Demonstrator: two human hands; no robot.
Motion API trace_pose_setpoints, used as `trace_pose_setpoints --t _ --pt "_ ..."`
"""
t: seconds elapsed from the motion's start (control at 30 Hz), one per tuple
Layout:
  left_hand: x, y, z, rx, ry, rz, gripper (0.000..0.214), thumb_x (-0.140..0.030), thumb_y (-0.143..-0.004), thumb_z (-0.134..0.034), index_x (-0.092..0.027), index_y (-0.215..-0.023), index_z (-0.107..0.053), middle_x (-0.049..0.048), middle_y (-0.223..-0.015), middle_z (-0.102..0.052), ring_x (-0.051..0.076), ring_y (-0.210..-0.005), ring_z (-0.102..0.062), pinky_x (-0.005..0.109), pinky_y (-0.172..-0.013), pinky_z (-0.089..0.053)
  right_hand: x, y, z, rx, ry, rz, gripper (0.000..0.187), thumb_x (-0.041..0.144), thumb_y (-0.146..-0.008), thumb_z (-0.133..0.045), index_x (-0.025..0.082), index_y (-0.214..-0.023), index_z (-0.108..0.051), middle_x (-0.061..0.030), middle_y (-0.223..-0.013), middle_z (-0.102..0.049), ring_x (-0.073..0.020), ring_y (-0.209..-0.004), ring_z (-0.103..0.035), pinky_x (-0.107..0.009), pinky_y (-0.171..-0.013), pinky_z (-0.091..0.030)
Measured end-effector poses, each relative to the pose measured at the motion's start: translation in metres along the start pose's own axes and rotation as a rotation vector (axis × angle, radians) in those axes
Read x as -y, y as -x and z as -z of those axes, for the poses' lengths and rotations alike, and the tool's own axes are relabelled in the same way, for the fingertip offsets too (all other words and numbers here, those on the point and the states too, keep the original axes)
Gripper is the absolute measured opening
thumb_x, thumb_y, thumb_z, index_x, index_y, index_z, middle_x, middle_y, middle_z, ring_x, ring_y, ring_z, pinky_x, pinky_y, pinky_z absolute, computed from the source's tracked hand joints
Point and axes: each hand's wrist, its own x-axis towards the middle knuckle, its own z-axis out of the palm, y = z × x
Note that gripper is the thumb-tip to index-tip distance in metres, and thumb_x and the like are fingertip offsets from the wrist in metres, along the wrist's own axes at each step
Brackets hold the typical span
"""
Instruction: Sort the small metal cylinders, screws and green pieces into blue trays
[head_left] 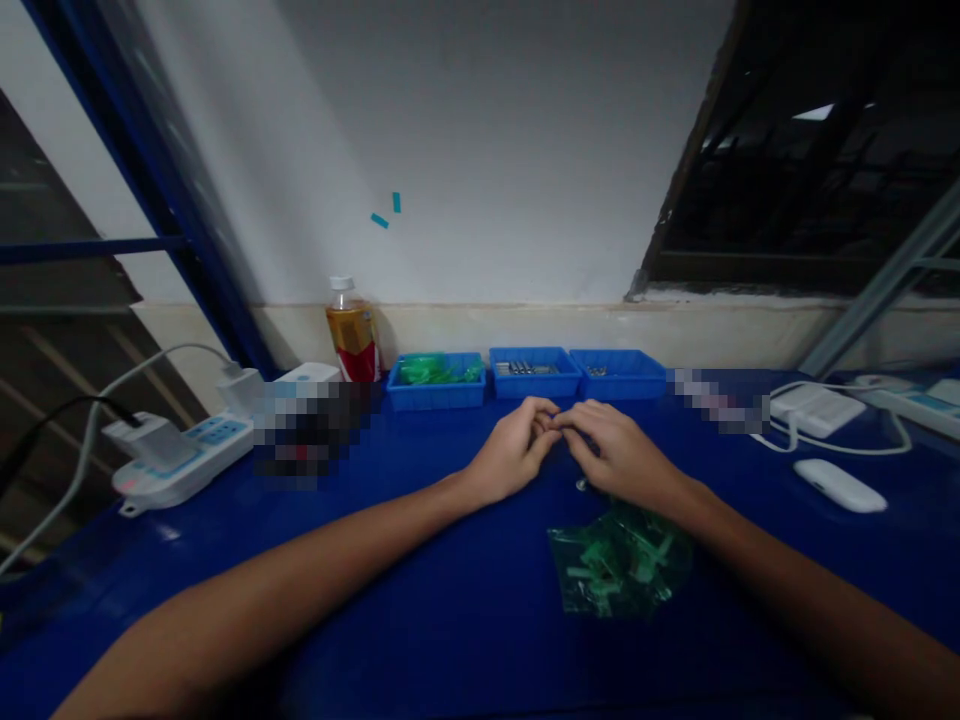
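Observation:
My left hand and my right hand meet fingertip to fingertip over the blue table, just in front of three blue trays. Both hands have curled, pinched fingers, and what they pinch is too small to name. A clear bag of green plastic parts lies on the table under my right wrist. A small round metal piece rests on the table beside my right hand.
Blue trays stand at the back: one with green parts, one with metal pieces, one nearly bare. A drink bottle and a power strip are at left. White devices with cables lie at right.

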Motion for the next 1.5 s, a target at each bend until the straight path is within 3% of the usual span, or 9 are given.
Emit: trace_pose_setpoints --t 0.13,0.27,0.43,0.6,0.77,0.9,1.0,1.2,1.5 --pt "0.005 -0.002 -0.001 -0.072 0.155 0.035 0.019 -0.024 -0.089 -0.048 -0.016 -0.105 -0.043 0.0037 -0.087 -0.056 0.015 -0.081 -0.056 0.028 -0.074 -0.046 0.003 -0.002 -0.009 -0.019 -0.003 -0.016 0.012 0.02 -0.083 -0.053 0.016 -0.094 -0.057 -0.0068 -0.084 -0.061 -0.0205 -0.08 -0.055 -0.034 -0.072 -0.043" --pt "0.009 -0.003 -0.003 -0.071 0.239 0.047 0.019 -0.026 -0.088 -0.049 -0.017 -0.104 -0.044 0.0026 -0.084 -0.054 0.014 -0.079 -0.055 0.026 -0.073 -0.045 -0.004 0.0 -0.012 -0.092 -0.033 -0.043 0.011 0.02 -0.086 -0.05 0.017 -0.093 -0.057 -0.0055 -0.081 -0.061 -0.0189 -0.078 -0.057 -0.031 -0.069 -0.043" --pt "0.005 -0.002 -0.001 -0.054 0.208 0.086 0.016 -0.028 -0.089 -0.047 -0.017 -0.101 -0.047 0.0026 -0.085 -0.056 0.014 -0.079 -0.056 0.026 -0.072 -0.045 -0.001 0.002 -0.011 -0.097 0.014 -0.052 0.007 0.02 -0.085 -0.051 0.017 -0.083 -0.057 -0.0047 -0.076 -0.06 -0.0189 -0.074 -0.055 -0.032 -0.067 -0.042" --pt "-0.001 -0.002 0.001 -0.024 0.095 0.054 0.017 -0.026 -0.086 -0.053 -0.015 -0.098 -0.052 0.0021 -0.082 -0.059 0.013 -0.073 -0.056 0.023 -0.065 -0.044 -0.002 0.001 -0.009 -0.118 -0.039 -0.086 0.007 0.018 -0.084 -0.05 0.017 -0.084 -0.057 -0.0043 -0.075 -0.06 -0.0183 -0.073 -0.056 -0.03 -0.066 -0.042" --pt "0.0 -0.003 0.001 -0.046 0.018 0.05 0.011 -0.024 -0.087 -0.051 -0.015 -0.09 -0.055 0.0026 -0.081 -0.061 0.013 -0.074 -0.058 0.024 -0.065 -0.043 -0.005 0.001 -0.011 -0.061 -0.061 -0.038 0.011 0.016 -0.085 -0.046 0.016 -0.085 -0.057 -0.0045 -0.075 -0.059 -0.0176 -0.073 -0.055 -0.029 -0.064 -0.041" --pt "0.002 -0.003 0.001 -0.058 0.049 0.07 0.014 -0.027 -0.087 -0.052 -0.014 -0.09 -0.055 0.0025 -0.079 -0.061 0.013 -0.072 -0.058 0.023 -0.064 -0.044 -0.005 0.002 -0.011 -0.046 -0.031 -0.038 0.018 0.014 -0.087 -0.042 0.016 -0.093 -0.059 -0.0062 -0.079 -0.061 -0.019 -0.076 -0.056 -0.031 -0.067 -0.042" --pt "0.003 -0.003 0.001 -0.076 0.098 0.084 0.016 -0.03 -0.087 -0.052 -0.014 -0.089 -0.055 0.0024 -0.078 -0.061 0.013 -0.072 -0.058 0.023 -0.065 -0.044 -0.005 0.003 -0.011 -0.081 0.016 -0.053 0.015 0.018 -0.086 -0.048 0.016 -0.096 -0.058 -0.0054 -0.081 -0.061 -0.0199 -0.078 -0.057 -0.033 -0.07 -0.042" --pt "0.005 -0.002 0.001 -0.071 0.142 0.107 0.021 -0.035 -0.086 -0.054 -0.014 -0.085 -0.057 0.0027 -0.074 -0.062 0.013 -0.068 -0.057 0.024 -0.063 -0.043 -0.001 0.003 -0.015 -0.169 0.071 -0.051 0.006 0.019 -0.085 -0.052 0.017 -0.088 -0.057 -0.0042 -0.077 -0.061 -0.0195 -0.075 -0.057 -0.033 -0.068 -0.041" --pt "0.004 -0.003 0.001 -0.111 0.236 0.153 0.02 -0.034 -0.083 -0.056 -0.013 -0.081 -0.057 0.0034 -0.074 -0.062 0.013 -0.068 -0.057 0.024 -0.064 -0.043 -0.006 0.002 -0.012 -0.1 -0.004 0.035 0.015 0.012 -0.087 -0.042 0.016 -0.092 -0.056 -0.0064 -0.081 -0.061 -0.0187 -0.076 -0.056 -0.031 -0.068 -0.042"
